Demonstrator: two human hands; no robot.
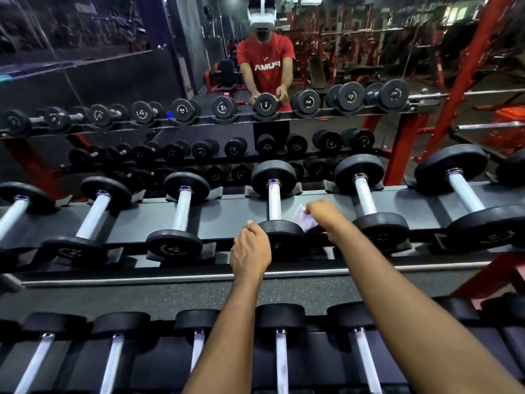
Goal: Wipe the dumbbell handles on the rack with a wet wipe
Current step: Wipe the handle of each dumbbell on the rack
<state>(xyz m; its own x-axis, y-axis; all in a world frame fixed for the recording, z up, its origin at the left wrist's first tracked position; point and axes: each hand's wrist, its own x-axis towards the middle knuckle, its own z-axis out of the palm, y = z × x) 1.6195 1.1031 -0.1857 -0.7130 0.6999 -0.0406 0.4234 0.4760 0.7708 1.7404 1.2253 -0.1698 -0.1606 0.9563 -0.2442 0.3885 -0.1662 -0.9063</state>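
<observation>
Two bare forearms [420, 317] fill the lower frame, uncovered all the way to the left hand [250, 251] and the right hand [326, 217]. Up in the mirror [113, 66] the same person shows from the front, and there's the outfit: a red short-sleeved T-shirt [265, 78], sleeves ending above the elbow. White block lettering [267, 66] runs across the chest, reading backwards in the glass, with a small white leaping-cat logo [266, 58] just above it. On the head sits a white headset [262, 18], with a white strap [262, 2] running up over the crown.
</observation>
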